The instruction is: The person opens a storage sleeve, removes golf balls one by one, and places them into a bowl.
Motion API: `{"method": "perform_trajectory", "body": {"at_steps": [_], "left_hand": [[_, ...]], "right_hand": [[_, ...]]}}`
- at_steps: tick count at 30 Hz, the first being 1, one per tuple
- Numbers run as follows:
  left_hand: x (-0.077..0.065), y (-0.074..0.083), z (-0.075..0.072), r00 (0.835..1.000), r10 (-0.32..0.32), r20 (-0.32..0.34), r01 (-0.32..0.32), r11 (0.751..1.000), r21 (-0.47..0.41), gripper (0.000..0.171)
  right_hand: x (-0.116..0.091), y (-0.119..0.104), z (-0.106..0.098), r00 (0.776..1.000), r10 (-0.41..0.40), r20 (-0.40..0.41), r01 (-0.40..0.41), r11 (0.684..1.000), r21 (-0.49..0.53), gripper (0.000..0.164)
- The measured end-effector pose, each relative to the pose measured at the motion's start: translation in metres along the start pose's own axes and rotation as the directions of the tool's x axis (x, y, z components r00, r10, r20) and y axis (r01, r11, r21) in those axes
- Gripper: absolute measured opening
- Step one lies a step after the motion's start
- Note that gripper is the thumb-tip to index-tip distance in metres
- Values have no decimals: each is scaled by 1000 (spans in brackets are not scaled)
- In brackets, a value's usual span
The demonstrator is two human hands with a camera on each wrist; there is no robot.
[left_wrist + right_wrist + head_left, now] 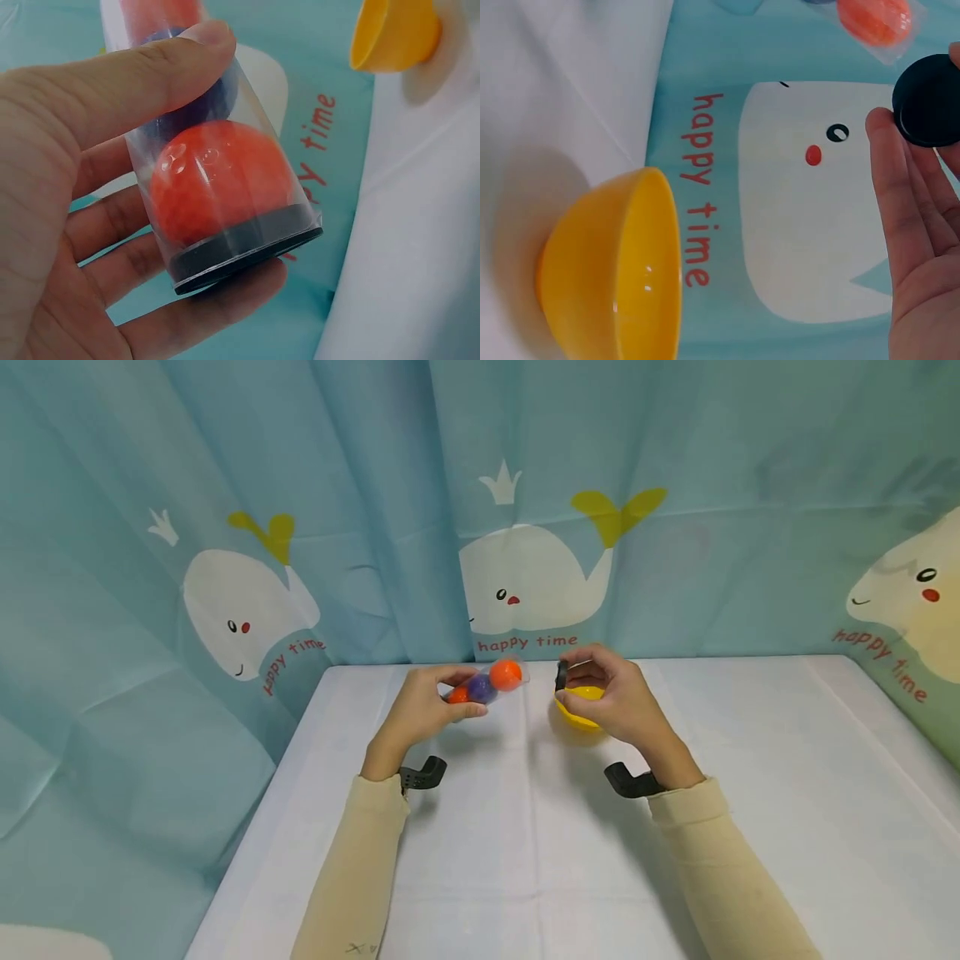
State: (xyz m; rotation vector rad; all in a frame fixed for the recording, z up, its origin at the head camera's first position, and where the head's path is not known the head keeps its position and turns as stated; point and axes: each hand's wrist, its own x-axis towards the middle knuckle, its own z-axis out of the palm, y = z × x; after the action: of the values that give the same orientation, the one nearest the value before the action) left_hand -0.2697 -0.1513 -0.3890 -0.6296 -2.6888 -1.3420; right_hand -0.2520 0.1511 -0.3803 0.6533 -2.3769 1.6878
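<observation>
While I pinch loose black cap [928, 101] in right hand [611, 693], left hand [423, 706] grips clear tube [251, 116], thumb and fingers around it. Tube held above white table [480, 835], left of yellow bowl [585, 262]. Uncapping looks done at end toward right hand; second black cap [244, 241] seated at other. Still inside: orange ball [221, 184], purple ball [482, 688], another orange ball [506, 675]. None seen out.

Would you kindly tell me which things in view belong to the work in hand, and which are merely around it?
In use:
- tube, held by the left hand
- balls, inside the tube
- cap, held by the right hand
- bowl, probably, near the right hand

Merely around:
- curtain
- table
- wrist cameras
</observation>
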Motion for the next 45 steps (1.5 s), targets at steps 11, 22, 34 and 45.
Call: {"method": "perform_trajectory", "body": {"at_steps": [11,22,34,45], "left_hand": [[0,-3,-6,1000,-4,-16,4,1000,-4,49],[0,-4,-11,999,-20,-37,19,1000,-7,50],[-2,-8,-14,998,-35,-50,35,999,-7,50],[-1,-12,-15,998,-19,-57,21,999,28,49]], "right_hand": [[3,9,14,991,128,42,-128,992,-11,47],[3,12,35,988,147,52,-145,988,-43,44],[0,26,57,957,216,195,-204,976,-80,39],[-5,45,70,915,258,309,-222,964,-146,35]]}}
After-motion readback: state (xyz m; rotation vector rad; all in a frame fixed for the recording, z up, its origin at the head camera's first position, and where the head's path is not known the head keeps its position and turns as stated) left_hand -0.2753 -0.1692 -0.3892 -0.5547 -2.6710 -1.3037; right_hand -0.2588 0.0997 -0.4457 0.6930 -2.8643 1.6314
